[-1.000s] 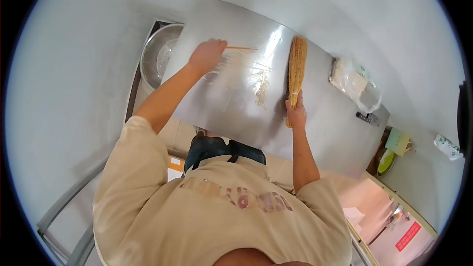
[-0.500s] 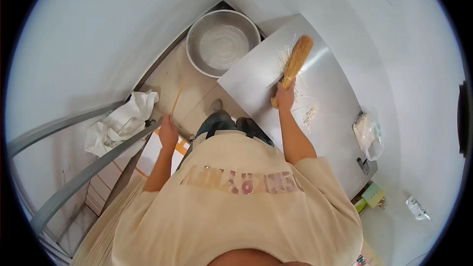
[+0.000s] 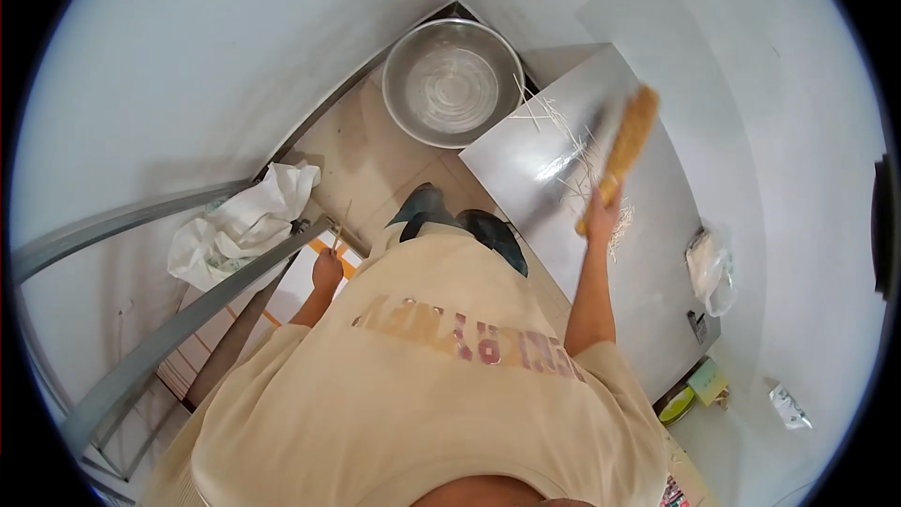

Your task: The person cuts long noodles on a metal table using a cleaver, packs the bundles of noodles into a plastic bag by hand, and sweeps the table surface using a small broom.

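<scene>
My right hand (image 3: pixel 603 214) is wrapped round the handle of a straw brush (image 3: pixel 631 136), whose blurred head points away from me over the metal table (image 3: pixel 657 272). Thin pale sticks (image 3: pixel 560 124) lie scattered on the table to the left of the brush, some reaching its far left edge by the basin. A small heap of pale bits (image 3: pixel 621 230) is beside my right hand. Down at my left side, my left hand (image 3: pixel 328 268) is closed on a thin stick (image 3: pixel 339 231) that points upward, near a grey metal rail.
A large metal basin (image 3: pixel 452 83) stands beyond the table's left corner. A white sack (image 3: pixel 249 230) lies behind the metal rail (image 3: pixel 188 338) at left. On the table's right are a plastic bag (image 3: pixel 710 272) and a black remote (image 3: pixel 697 326). A green bowl (image 3: pixel 677 406) sits lower right.
My left hand has come from over the table down to my left side with the stick. The brush has swung left over the sticks, then back right. Sticks now lie nearer the basin.
</scene>
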Available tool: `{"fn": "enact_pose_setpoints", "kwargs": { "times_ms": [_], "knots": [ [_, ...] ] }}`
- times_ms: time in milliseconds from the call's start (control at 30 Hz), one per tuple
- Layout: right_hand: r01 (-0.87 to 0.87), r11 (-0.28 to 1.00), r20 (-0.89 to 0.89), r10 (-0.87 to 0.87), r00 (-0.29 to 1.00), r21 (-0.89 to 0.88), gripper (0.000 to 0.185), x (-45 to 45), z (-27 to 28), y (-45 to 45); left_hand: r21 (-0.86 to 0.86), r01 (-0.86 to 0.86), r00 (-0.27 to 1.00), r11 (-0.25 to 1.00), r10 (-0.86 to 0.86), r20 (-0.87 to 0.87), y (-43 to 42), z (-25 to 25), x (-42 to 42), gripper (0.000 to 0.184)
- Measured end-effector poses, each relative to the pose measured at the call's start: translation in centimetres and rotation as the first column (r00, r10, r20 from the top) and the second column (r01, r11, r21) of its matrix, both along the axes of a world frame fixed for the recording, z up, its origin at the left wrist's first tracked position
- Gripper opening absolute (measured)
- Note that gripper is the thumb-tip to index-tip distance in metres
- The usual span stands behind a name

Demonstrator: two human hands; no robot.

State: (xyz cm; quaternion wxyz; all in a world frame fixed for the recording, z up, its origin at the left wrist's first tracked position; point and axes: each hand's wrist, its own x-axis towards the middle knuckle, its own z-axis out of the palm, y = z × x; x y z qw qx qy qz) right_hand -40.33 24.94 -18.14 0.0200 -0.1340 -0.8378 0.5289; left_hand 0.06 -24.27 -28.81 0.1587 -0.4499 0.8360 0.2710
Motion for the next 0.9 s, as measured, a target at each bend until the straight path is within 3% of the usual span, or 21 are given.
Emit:
{"fn": "enact_pose_setpoints", "kwargs": {
  "times_ms": [33,67,133,200,233,300,400,500,567,633,700,767,867,900],
  "knots": [
    [0.070,0.995,0.020,-0.072,0.997,0.068,0.072,2.9,-0.3,4.0,0.008,0.027,1.000,1.000,-0.027,-0.011,-0.7,0.1,-0.8,0.026],
    [0.104,0.954,-0.079,-0.085,0.993,0.281,0.071,5.9,-3.0,9.2,-0.012,0.061,0.998,0.998,-0.062,-0.034,-1.5,0.0,-1.8,0.026],
    [0.340,0.915,0.127,-0.372,0.920,0.219,0.072,11.7,-1.3,13.7,-0.027,0.094,0.995,0.995,-0.095,-0.044,-2.7,0.0,-3.8,0.026],
    [0.427,0.839,0.233,-0.514,0.826,0.336,0.076,16.3,-2.3,18.4,-0.046,0.138,0.981,0.989,-0.143,-0.130,-3.1,1.0,-5.9,0.026],
    [0.446,0.828,0.227,-0.533,0.815,0.340,0.076,18.1,-3.9,20.0,-0.041,0.159,0.977,0.986,-0.163,-0.134,-3.2,0.8,-6.5,0.026],
    [0.407,0.869,0.422,-0.492,0.761,0.281,0.080,21.3,-6.0,22.2,-0.092,0.218,0.959,0.972,-0.231,-0.166,-4.1,-0.1,-7.2,0.027],
    [0.345,0.829,0.435,-0.533,0.726,0.440,0.083,21.0,-6.8,19.4,0.000,0.185,0.962,0.983,-0.182,-0.205,-3.7,0.6,-8.5,0.027],
    [0.087,0.757,0.296,-0.356,0.886,0.648,0.085,19.3,-9.9,15.8,0.025,0.193,0.961,0.981,-0.184,-0.204,-3.9,0.4,-7.6,0.026],
    [0.039,0.743,0.223,-0.251,0.942,0.668,0.083,17.0,-7.7,10.9,0.014,0.225,0.953,0.974,-0.217,-0.212,-4.4,-0.7,-6.2,0.026],
    [-0.011,0.867,0.383,-0.209,0.900,0.499,0.081,14.0,-5.4,6.5,-0.037,0.201,0.961,0.979,-0.204,-0.186,-5.2,-2.2,-4.5,0.024],
    [-0.038,0.840,0.229,-0.104,0.968,0.541,0.081,11.9,-5.6,2.8,-0.030,0.192,0.969,0.981,-0.195,-0.151,-5.8,-3.2,-2.9,0.024],
    [-0.079,0.873,0.282,-0.070,0.957,0.481,0.082,8.9,-4.5,-1.6,-0.029,0.187,0.976,0.982,-0.189,-0.112,-6.8,-5.4,-0.2,0.023],
    [-0.094,0.942,0.295,-0.005,0.955,0.323,0.085,4.6,-4.5,-8.1,-0.080,0.225,0.942,0.971,-0.238,-0.235,-8.2,-8.3,3.6,0.024],
    [-0.099,0.963,0.347,0.006,0.938,0.250,0.086,3.0,-4.3,-10.2,-0.034,0.153,0.978,0.988,-0.156,-0.140,-8.1,-8.2,4.2,0.025]
  ]
}}
